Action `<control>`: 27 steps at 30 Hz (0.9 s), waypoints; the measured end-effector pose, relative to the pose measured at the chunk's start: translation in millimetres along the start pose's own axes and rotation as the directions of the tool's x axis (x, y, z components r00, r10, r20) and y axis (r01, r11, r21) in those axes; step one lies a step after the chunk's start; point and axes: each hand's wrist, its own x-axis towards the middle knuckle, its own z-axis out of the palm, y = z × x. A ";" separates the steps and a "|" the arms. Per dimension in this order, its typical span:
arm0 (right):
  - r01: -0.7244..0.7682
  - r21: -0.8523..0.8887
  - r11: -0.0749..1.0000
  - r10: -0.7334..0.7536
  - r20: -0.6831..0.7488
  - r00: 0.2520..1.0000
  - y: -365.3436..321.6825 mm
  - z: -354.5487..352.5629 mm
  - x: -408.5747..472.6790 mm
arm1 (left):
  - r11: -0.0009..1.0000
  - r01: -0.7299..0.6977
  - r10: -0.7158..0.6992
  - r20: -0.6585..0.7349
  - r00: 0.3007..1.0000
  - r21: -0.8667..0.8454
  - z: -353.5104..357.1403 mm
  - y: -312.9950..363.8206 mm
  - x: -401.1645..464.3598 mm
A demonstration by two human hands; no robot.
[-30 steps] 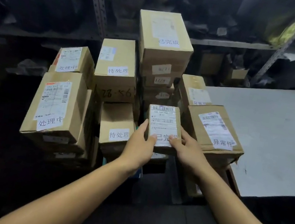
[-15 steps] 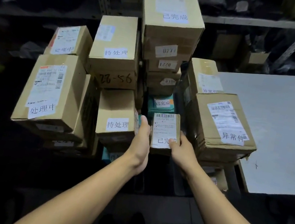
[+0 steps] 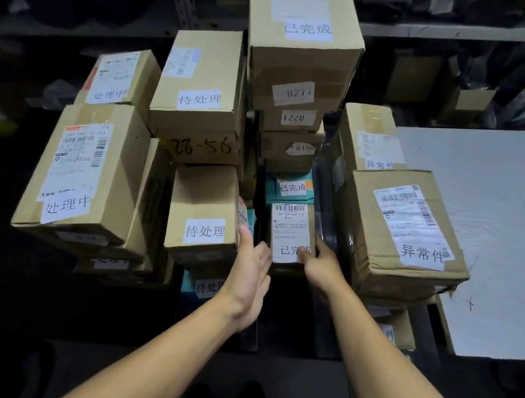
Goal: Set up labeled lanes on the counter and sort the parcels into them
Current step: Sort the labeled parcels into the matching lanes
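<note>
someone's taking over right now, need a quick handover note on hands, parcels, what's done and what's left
Left hand: open, fingers straight, beside the small brown cardboard parcel, not gripping it.
Right hand: thumb on the parcel's label, fingers round its right side.
The parcel sits low in the 已完成 column, in front of the teal box.
Done: labelled stacks stand in columns, 处理中, 待处理, 已完成, 异常件.
Left: release this parcel. The white counter has no parcels on the part in view.
</note>
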 end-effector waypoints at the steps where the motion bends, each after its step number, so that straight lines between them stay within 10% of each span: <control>1: -0.003 0.010 1.000 0.003 0.000 1.000 -0.4 0.1 1.2 | 1.000 0.006 -0.006 -0.003 1.000 -0.005 -0.1 -0.5 0.2; 12: 0.181 -0.056 0.982 -0.188 -0.158 0.969 -40.5 -5.1 -41.0 | 0.998 -0.062 0.062 0.026 0.998 0.010 7.5 11.9 0.5; 27: 0.836 -0.028 0.548 -0.826 -0.174 0.535 -221.0 38.3 -145.5 | 0.691 -0.696 0.702 0.052 0.711 0.195 -29.2 172.5 -99.3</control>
